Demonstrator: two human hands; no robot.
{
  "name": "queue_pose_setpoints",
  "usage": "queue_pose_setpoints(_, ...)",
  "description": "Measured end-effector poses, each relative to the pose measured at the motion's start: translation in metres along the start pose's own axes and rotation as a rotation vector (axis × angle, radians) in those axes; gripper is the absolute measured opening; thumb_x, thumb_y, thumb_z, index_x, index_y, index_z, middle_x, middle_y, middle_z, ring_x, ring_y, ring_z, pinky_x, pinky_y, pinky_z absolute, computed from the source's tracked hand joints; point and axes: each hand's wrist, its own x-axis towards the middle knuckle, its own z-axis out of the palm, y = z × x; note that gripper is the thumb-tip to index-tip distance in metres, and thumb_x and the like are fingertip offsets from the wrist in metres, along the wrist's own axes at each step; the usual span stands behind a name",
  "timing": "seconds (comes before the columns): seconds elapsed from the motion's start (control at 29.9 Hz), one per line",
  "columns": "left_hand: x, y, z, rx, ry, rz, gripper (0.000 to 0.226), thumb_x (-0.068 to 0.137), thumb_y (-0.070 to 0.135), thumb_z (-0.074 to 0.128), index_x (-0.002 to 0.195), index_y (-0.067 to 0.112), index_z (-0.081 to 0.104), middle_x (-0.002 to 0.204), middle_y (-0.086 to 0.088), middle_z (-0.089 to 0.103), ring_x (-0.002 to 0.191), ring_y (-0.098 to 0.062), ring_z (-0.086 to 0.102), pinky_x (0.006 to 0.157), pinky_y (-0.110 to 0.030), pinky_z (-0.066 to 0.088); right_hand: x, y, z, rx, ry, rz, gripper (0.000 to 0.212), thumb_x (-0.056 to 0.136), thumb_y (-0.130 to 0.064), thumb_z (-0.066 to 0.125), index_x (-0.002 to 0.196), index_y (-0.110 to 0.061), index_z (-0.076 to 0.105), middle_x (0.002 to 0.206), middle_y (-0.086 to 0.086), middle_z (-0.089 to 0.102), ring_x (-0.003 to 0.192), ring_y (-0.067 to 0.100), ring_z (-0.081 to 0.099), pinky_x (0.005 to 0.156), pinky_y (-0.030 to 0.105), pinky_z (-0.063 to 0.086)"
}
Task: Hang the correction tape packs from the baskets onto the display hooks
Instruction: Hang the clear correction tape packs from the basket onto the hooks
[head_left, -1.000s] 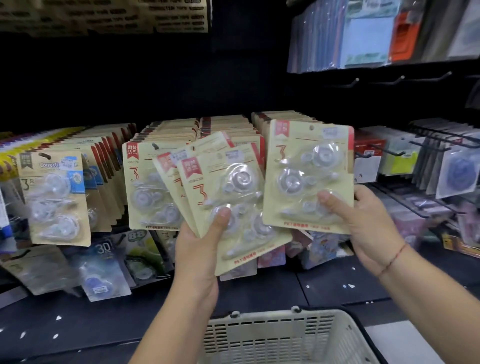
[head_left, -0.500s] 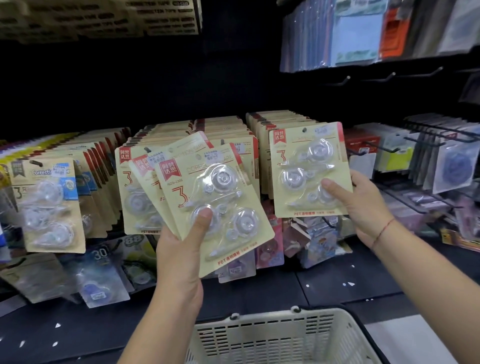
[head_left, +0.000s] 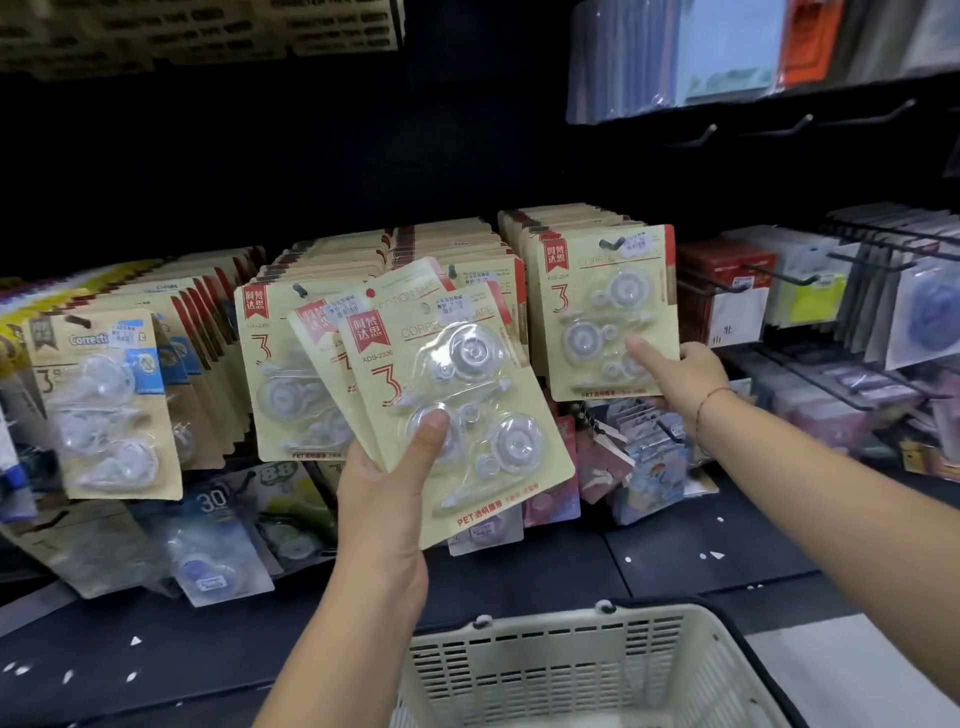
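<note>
My left hand (head_left: 387, 499) grips a fan of two cream correction tape packs (head_left: 457, 395), thumb pressed on the front blister. My right hand (head_left: 675, 376) holds another such pack (head_left: 605, 312) by its lower right corner; the pack's hole sits over a black display hook (head_left: 612, 243) at the front of the right row. Full rows of the same packs (head_left: 291, 364) hang behind on further hooks. A cream plastic basket (head_left: 587, 670) stands below; its inside is mostly cut off by the frame.
Other correction tape cards (head_left: 104, 400) hang at the left, smaller packets (head_left: 218, 540) on a lower row. Bare black hooks (head_left: 779, 275) and more stationery hang to the right. Notebooks (head_left: 727, 52) fill the shelf above. A dark ledge (head_left: 701, 556) runs under the display.
My right hand has pushed its pack up and back until it sits on the hook of the right row. My left hand has kept its packs almost in the same place.
</note>
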Motion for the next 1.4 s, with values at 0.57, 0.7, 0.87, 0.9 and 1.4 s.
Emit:
queue_pose_setpoints(0.57,-0.018,-0.012,0.016,0.049,-0.101,-0.04,0.063,0.065,0.034,0.084,0.125,0.027,0.066,0.116,0.003,0.076,0.11,-0.02,0.072,0.097,-0.044,0.054,-0.145,-0.018,0.014,0.169,-0.43,-0.075,0.062,0.056,-0.046,0.077,0.105,-0.013,0.06,0.103,0.004,0.073,0.098,0.02,0.07,0.088,0.038,0.056)
queue_pose_setpoints(0.7,-0.02,-0.013,0.017,0.039,-0.089,-0.04,0.055,0.075,0.049,0.074,0.126,0.032,0.066,0.118,0.006,0.075,0.109,-0.015,0.072,0.092,-0.039,0.056,-0.144,-0.017,0.014,0.209,-0.411,-0.058,0.061,0.053,-0.04,0.079,0.103,-0.01,0.061,0.1,0.006,0.074,0.092,0.019,0.071,0.081,0.033,0.058)
queue_pose_setpoints(0.87,-0.01,-0.01,0.008,0.013,0.045,0.004,0.035,0.092,0.046,0.057,0.123,0.032,0.064,0.114,0.011,0.076,0.104,-0.01,0.073,0.083,-0.027,0.059,-0.112,-0.021,-0.005,0.297,-0.175,-0.098,0.037,0.072,-0.026,0.078,0.1,-0.008,0.06,0.098,0.01,0.073,0.082,0.019,0.071,0.073,0.035,0.06)
queue_pose_setpoints(0.9,-0.008,-0.009,0.006,0.014,0.074,0.02,0.029,0.094,0.043,0.057,0.12,0.031,0.065,0.11,0.013,0.077,0.101,-0.008,0.073,0.082,-0.024,0.059,-0.102,-0.022,-0.012,0.292,-0.111,-0.119,0.03,0.077,-0.022,0.077,0.098,-0.01,0.06,0.099,0.011,0.072,0.083,0.021,0.07,0.077,0.039,0.058)
queue_pose_setpoints(1.4,-0.004,-0.008,0.002,0.05,0.158,0.05,0.02,0.097,0.039,0.058,0.115,0.034,0.066,0.108,0.013,0.077,0.099,-0.007,0.073,0.084,-0.026,0.053,-0.046,-0.018,-0.029,0.185,-0.003,-0.23,0.017,0.084,-0.022,0.074,0.096,-0.023,0.061,0.102,0.005,0.07,0.085,0.016,0.066,0.074,0.03,0.053)
